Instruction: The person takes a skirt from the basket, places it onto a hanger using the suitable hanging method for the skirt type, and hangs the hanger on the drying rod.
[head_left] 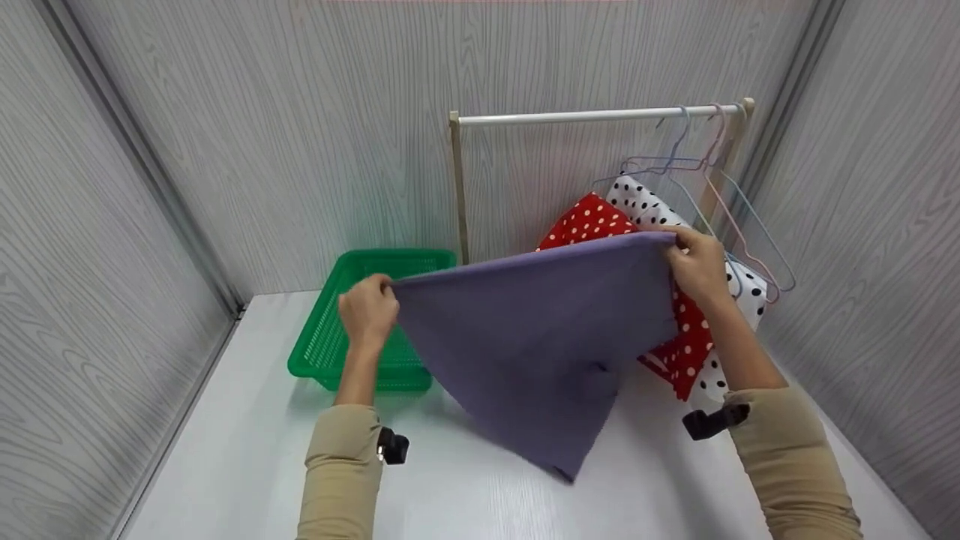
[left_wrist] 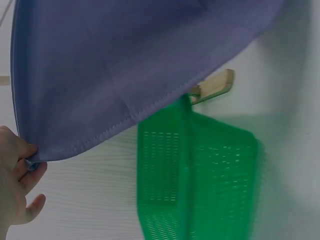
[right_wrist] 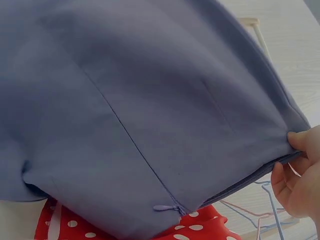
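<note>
A plain purple skirt [head_left: 525, 330] is stretched sideways between both hands, its lower part hanging in folds over the table. My left hand [head_left: 369, 307] pinches one corner, in front of the green basket. In the left wrist view, a stitched hem [left_wrist: 115, 127] runs away from those fingers. At the other end, my right hand [head_left: 697, 266] grips the upper corner between thumb and fingers. Close to it, the right wrist view has a seam ending in a small zipper pull [right_wrist: 165, 207], beside an open edge of the cloth.
A green plastic basket [head_left: 315, 341] stands at the left on the white table [head_left: 247, 450]. Behind the cloth is a clothes rack [head_left: 555, 118] with several pastel hangers [head_left: 739, 217] at its right end. Red dotted cloth [head_left: 585, 220] and white dotted cloth [head_left: 649, 204] hang there, partly hidden.
</note>
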